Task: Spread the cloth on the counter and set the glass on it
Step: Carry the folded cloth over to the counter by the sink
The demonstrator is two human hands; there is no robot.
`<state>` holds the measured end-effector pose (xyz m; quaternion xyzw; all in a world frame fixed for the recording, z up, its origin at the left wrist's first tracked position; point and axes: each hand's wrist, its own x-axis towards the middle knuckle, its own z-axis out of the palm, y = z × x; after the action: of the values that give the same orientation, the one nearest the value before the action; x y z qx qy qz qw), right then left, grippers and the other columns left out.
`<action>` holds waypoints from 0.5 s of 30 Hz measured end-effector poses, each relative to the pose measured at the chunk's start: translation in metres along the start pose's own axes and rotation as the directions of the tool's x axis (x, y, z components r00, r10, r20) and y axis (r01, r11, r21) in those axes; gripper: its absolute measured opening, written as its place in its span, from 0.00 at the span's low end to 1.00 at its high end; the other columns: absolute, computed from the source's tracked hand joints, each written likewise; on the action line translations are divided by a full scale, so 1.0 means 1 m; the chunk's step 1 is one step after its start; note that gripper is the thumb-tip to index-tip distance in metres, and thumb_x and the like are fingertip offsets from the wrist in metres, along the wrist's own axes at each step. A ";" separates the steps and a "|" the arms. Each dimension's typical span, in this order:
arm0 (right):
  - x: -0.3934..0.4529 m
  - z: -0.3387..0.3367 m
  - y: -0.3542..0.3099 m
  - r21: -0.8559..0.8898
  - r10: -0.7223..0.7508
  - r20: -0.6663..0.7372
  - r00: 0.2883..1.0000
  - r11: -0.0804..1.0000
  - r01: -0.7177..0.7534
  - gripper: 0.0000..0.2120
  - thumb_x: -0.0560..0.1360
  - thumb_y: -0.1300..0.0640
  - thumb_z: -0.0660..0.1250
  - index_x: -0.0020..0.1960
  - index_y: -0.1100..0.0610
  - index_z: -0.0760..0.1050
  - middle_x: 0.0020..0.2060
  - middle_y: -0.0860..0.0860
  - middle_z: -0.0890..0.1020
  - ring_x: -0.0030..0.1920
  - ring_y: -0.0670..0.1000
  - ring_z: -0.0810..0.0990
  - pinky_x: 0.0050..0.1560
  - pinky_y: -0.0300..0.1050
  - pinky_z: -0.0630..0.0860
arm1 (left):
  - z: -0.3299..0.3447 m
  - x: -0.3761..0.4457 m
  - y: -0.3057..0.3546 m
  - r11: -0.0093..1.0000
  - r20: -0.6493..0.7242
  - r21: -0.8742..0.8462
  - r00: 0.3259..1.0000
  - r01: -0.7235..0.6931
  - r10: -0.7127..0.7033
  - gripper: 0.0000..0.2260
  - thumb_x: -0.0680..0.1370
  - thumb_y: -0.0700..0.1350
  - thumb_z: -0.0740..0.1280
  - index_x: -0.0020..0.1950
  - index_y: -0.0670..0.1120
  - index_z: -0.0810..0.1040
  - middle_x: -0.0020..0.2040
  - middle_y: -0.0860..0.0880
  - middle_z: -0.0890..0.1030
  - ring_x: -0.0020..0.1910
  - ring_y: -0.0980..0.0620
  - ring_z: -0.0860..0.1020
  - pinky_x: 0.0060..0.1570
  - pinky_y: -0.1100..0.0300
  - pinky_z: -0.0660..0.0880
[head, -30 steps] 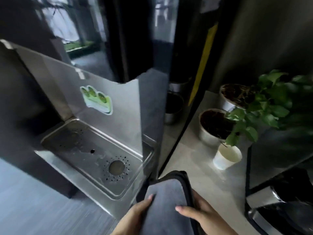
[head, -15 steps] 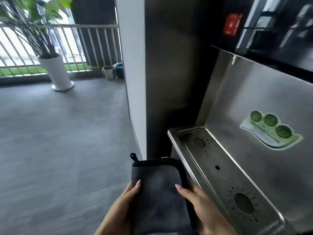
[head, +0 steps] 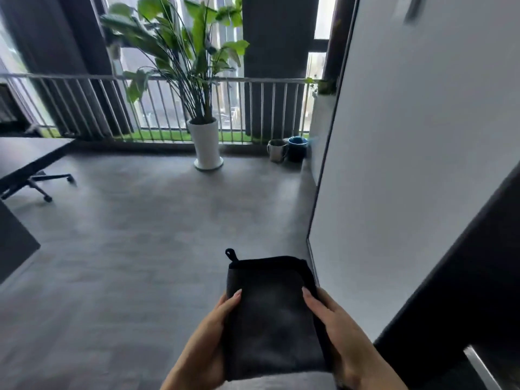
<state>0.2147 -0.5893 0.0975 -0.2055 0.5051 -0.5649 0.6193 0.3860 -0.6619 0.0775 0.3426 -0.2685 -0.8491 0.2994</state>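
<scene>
A folded dark grey cloth (head: 274, 316) with black trim and a small hanging loop at its far left corner is held flat in front of me, low in the view. My left hand (head: 209, 342) grips its left edge, thumb on top. My right hand (head: 340, 333) grips its right edge the same way. No glass and no counter are in view.
Grey floor stretches ahead. A tall plant in a white pot (head: 206, 144) stands by a metal railing (head: 253, 80). Two small buckets (head: 288, 149) sit near a white wall (head: 408, 164) on my right. A dark desk (head: 25, 156) and chair base (head: 42, 182) are at left.
The view has swung left, away from the steel dispenser tray and counter, toward the open floor and railing. Both hands keep the same hold on the folded cloth.
</scene>
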 end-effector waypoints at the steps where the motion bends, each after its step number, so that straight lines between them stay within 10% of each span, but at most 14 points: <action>1: 0.020 0.007 -0.007 -0.003 -0.005 -0.001 1.000 1.000 0.005 0.12 0.76 0.55 0.62 0.57 0.53 0.78 0.49 0.56 0.85 0.49 0.57 0.84 0.38 0.47 0.81 | -0.007 0.016 0.013 1.000 -0.008 -0.024 1.000 0.011 -0.011 0.21 0.69 0.46 0.65 0.62 0.45 0.74 0.50 0.38 0.84 0.46 0.41 0.83 0.40 0.47 0.81; 15: 0.360 0.066 -0.149 -0.001 -0.026 0.009 1.000 1.000 0.026 0.13 0.76 0.54 0.62 0.60 0.52 0.74 0.51 0.57 0.84 0.46 0.56 0.85 0.36 0.47 0.81 | -0.039 0.298 0.241 0.998 0.028 -0.058 0.999 0.040 -0.039 0.28 0.68 0.52 0.67 0.67 0.46 0.71 0.62 0.39 0.78 0.58 0.40 0.78 0.47 0.47 0.79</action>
<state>0.1446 -0.9778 0.1055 -0.2150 0.4998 -0.5716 0.6142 0.3185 -1.0412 0.0868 0.3275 -0.2409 -0.8668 0.2888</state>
